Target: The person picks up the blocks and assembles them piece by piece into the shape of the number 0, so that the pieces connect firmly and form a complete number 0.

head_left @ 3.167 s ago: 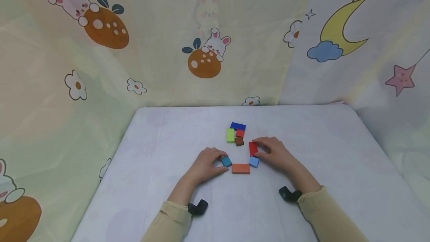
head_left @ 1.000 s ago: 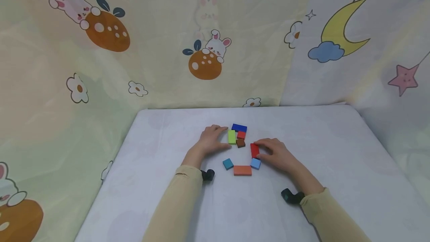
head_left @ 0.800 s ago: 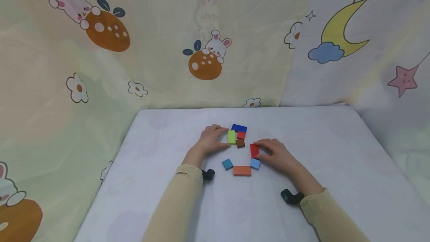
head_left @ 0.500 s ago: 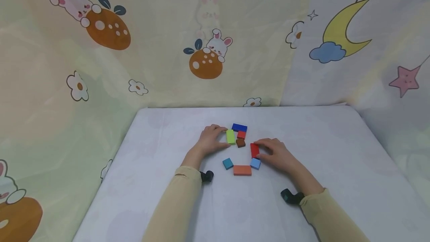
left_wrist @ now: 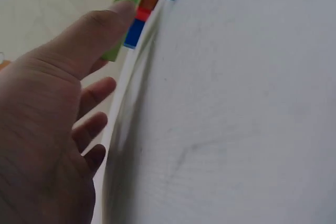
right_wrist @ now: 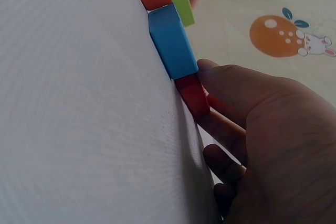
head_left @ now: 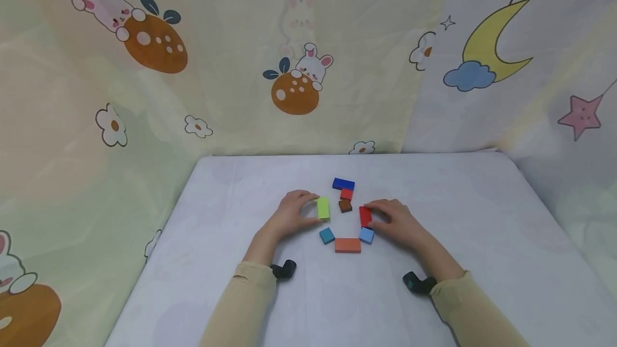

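Left hand (head_left: 285,216): we're pinching the green block (head_left: 323,209) by its two ends, long axis running away from us
Teal block (head_left: 326,236): just this side of green's near end — touching or not, we can't quite tell
Right hand (head_left: 397,219): gripping the long red block (head_left: 365,217) across the gap — left's clearly nearer teal

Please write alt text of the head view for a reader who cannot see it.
A person's left hand holds a green block, right hand a long red block, at a white table. Closest lie a teal block, an orange block and a light blue block; beyond them, a dark blue block, a small red block and a brown block.
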Demonstrator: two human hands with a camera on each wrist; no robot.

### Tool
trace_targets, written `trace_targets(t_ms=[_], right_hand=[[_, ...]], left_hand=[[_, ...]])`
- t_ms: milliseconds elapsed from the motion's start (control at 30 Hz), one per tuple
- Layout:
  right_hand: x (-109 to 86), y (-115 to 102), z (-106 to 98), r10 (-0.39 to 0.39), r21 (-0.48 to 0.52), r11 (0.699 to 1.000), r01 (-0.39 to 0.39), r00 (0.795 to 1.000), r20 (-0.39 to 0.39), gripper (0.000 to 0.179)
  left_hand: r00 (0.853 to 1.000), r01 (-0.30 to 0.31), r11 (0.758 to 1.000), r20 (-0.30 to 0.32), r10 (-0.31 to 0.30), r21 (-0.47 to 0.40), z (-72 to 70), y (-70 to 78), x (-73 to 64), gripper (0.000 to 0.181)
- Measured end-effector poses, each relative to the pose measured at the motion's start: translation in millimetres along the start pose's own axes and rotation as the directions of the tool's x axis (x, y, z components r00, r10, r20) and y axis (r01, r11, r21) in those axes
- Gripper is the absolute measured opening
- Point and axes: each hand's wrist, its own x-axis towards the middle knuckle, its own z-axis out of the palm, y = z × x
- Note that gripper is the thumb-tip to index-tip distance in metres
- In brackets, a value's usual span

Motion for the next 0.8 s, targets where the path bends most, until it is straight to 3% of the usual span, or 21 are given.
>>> trace_targets(t_ms=[100,433,800], right_hand=[[-0.7,0.1,-0.1,0.000,-0.005,1.000,0.000,1.000,-0.001,0.053],[0.0,-0.3,0.3,-0.003,-0.006,1.000,0.003,1.000,-0.010,0.051],[-0.9,-3.9,-2.1,-0.008,-0.005,1.000,0.008,1.000,-0.002,0.052]], left_hand=[[1.000,-0.002,1.000,0.012,0.002,-0.010,3.3,-0.3,-6.9,0.068],[0.995,-0.103,0.993,-0.002,0.104,0.052,7.2,-1.7,-13.9,0.068],[0.994,-0.110,0.992,0.003,0.110,0.067,9.8,-4.7,-15.8,0.069]])
